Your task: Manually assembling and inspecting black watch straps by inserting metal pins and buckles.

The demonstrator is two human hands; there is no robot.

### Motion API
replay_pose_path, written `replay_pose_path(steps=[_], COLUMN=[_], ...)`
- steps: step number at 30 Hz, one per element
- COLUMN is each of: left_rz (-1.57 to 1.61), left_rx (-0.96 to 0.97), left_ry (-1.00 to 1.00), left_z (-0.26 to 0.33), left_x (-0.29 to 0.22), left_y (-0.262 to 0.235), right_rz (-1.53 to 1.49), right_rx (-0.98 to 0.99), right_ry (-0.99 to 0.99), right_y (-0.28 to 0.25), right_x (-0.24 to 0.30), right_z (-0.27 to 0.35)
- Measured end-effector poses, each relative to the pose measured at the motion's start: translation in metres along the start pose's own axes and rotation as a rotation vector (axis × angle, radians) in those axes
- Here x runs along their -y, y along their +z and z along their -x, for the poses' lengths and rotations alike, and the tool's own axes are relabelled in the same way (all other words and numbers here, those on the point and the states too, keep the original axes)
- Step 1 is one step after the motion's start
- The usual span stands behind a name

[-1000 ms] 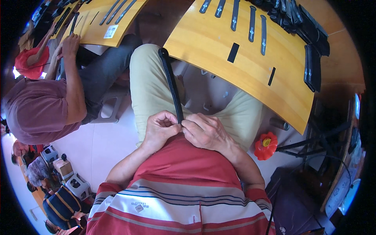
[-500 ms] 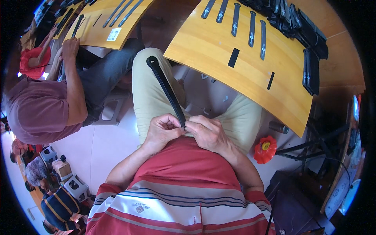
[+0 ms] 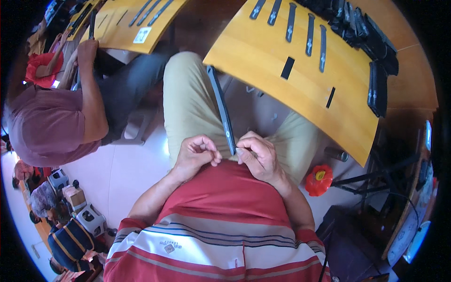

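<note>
A long black strap with a small pale mark near its lower end slants up from my lap toward the table edge. My right hand pinches that lower end between thumb and fingers. To the left, a short gap away from the strap, my left hand has its fingers curled in toward the thumb. Whether anything small is between those fingertips cannot be made out. Both hands are just above my waist, over my light trousers.
Several similar straps lie in a row on the wooden table, beside two black strips. Black straps are piled at its right edge. A red flower-shaped object is below it. A person sits at the left.
My left hand has come off the strap and moved slightly left. The strap has swung right and turned, now showing its marked face. My right hand has shifted a little right with it.
</note>
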State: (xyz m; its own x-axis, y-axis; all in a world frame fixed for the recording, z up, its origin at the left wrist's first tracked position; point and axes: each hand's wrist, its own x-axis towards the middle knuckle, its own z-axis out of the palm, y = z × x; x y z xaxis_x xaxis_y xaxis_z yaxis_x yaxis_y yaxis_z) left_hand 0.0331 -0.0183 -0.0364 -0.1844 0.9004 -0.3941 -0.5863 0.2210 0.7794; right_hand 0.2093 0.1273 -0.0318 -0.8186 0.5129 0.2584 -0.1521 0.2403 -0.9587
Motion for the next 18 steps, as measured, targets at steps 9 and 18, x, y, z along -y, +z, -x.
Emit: replay_pose_path(steps=[9,18], left_rz=[-0.104,-0.115], left_rx=[0.071,0.034], left_ry=[0.018,-0.001], left_z=[-0.001,-0.001], left_x=[-0.013,-0.011], left_y=[0.013,0.010], right_rz=[0.293,0.357], right_rx=[0.051,0.031], right_ry=[-0.256,-0.174], right_y=[0.008,0.012], right_x=[0.003,0.004], right_z=[-0.016,-0.009])
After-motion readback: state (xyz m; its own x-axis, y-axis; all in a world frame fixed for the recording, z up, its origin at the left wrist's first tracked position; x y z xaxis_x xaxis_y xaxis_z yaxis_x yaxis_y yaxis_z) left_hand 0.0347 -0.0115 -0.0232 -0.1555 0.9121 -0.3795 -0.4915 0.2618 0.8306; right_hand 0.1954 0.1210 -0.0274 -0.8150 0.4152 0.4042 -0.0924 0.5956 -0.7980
